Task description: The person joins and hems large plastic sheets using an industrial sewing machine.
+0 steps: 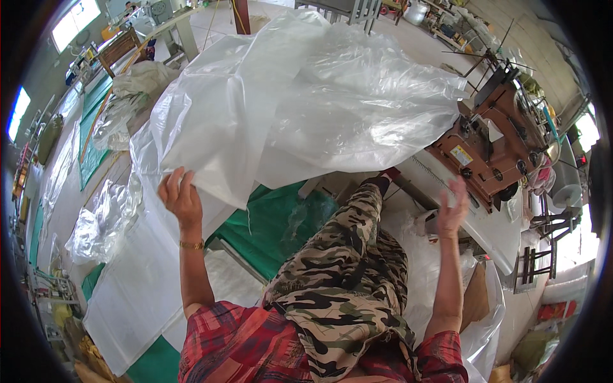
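Note:
A large translucent white plastic sheet (pixel 255 96) billows in front of me, partly raised, with folds and shiny creases. My left hand (pixel 181 196) has its fingers closed on the near left edge of this sheet. Part of that grip is hidden by the back of the hand. Over on the right, my right hand (pixel 452 207) is raised with fingers apart and nothing in it. It is close to a brown sewing machine (pixel 491 150) on a pale worktable (pixel 495 233), apart from the sheet.
Green sheeting (pixel 271 220) lies below the plastic, left of my camouflage-covered legs (pixel 345 255). Crumpled clear plastic (pixel 108 220) and a long white sheet (pixel 137 281) spread at left. A dark wooden stool (pixel 533 265) stands at right. Far back is a grey metal frame (pixel 345 9).

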A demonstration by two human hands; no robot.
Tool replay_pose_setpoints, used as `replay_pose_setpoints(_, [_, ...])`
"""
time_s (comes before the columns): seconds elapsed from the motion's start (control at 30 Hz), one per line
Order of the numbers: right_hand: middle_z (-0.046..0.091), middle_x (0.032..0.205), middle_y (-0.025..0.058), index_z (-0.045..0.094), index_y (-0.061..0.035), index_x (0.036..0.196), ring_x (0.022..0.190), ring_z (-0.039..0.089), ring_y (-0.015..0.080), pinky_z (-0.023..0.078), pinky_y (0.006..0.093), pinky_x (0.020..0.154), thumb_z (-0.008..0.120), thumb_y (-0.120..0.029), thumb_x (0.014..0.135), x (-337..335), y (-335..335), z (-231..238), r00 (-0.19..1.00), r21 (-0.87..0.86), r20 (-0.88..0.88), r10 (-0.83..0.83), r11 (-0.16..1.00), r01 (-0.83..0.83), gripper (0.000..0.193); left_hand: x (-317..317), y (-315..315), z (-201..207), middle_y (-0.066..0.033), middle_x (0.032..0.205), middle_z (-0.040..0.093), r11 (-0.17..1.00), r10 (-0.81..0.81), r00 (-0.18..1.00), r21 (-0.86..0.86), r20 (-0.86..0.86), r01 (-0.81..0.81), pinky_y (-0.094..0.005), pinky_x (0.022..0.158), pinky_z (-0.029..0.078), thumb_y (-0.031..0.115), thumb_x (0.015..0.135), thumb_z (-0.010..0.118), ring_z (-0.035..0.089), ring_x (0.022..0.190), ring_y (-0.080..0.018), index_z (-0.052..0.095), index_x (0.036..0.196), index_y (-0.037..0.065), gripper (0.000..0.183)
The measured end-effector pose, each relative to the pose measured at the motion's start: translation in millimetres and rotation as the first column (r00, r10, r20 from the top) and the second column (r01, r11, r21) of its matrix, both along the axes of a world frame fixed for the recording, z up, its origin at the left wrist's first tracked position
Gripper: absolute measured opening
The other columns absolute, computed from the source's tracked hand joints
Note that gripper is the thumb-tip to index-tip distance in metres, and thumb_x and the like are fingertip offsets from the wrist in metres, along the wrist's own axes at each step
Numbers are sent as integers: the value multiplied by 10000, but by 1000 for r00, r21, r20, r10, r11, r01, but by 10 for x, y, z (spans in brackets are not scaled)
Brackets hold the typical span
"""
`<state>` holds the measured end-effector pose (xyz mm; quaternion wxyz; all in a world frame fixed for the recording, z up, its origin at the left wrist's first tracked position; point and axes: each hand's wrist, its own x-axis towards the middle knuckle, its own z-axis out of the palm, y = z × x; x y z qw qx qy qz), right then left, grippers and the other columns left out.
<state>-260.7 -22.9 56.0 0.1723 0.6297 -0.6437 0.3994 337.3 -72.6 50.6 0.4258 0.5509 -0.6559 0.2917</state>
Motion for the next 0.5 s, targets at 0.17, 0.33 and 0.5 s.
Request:
replay_pose_setpoints(0.17, [567, 1283, 239, 230, -64, 1508, 1153, 569, 351, 401, 433, 1006, 700, -297, 870, 1072, -517, 288, 918, 185, 396, 34, 976, -116, 826, -30, 352, 605, -89, 1012, 633, 947, -267, 952, -226, -149, 230, -379, 762, 482, -7, 838, 545, 593, 913, -300, 615, 916, 74, 132])
replay_pose_setpoints(0.33, [222, 1527, 284, 112, 57, 1497, 1402, 280, 398, 258, 411, 1144, 718, -408, 844, 1144, -1493, 269, 877, 30, 469, -104, 994, 102, 1004, -711, 759, 906, -82, 699, 560, 397, -905, 130, -696, -405, 598, -323, 537, 408, 165, 917, 603, 550, 652, -201, 432, 738, 119, 253])
replay_pose_setpoints(0.5, [254, 1507, 303, 145, 78, 1483, 1402, 279, 398, 232, 428, 1155, 673, -541, 835, 1791, -2190, 324, 605, -132, 791, 88, 991, 29, 1040, -1434, 969, 905, -75, 657, 552, -321, -677, -692, -746, -250, 584, -341, 547, 419, 214, 945, 575, 533, 597, -197, 457, 741, 100, 263])
